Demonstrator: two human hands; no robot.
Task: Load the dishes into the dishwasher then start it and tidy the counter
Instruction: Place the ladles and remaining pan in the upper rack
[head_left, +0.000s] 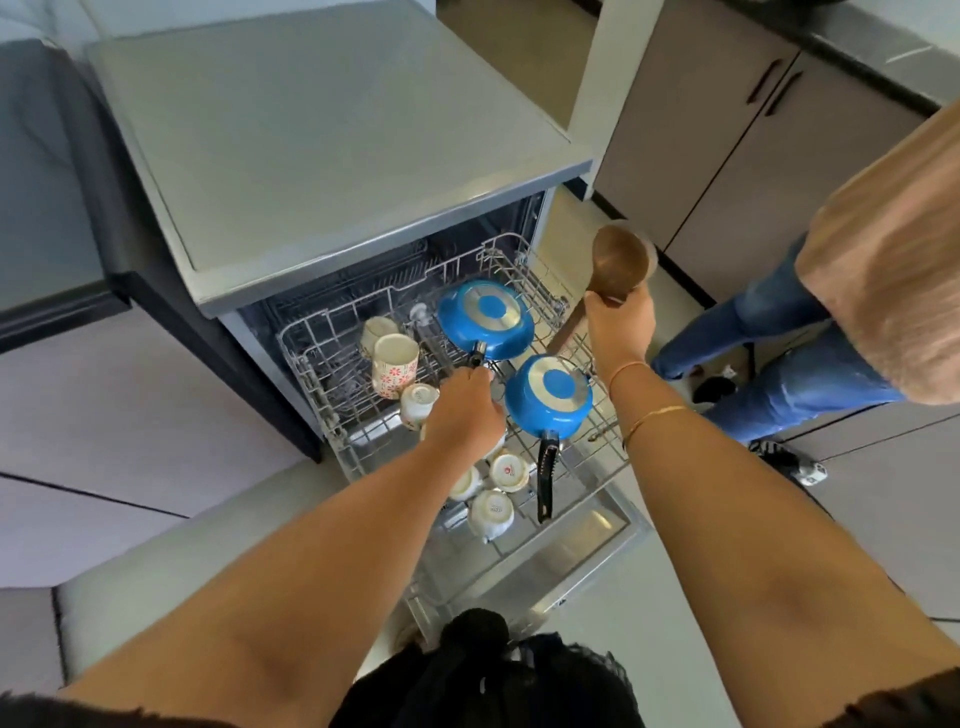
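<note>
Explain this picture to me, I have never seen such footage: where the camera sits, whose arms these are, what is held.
One camera, worn on a person's head, looks down, so both bare arms are the wearer's own. Below stands an open dishwasher with its rack pulled out. In the rack sit a farther blue pan and a nearer blue pan, both bottom up, and several white cups. The left hand grips the farther blue pan's handle. The right hand holds a brown cup just right of the rack. A second person in jeans stands at the right.
</note>
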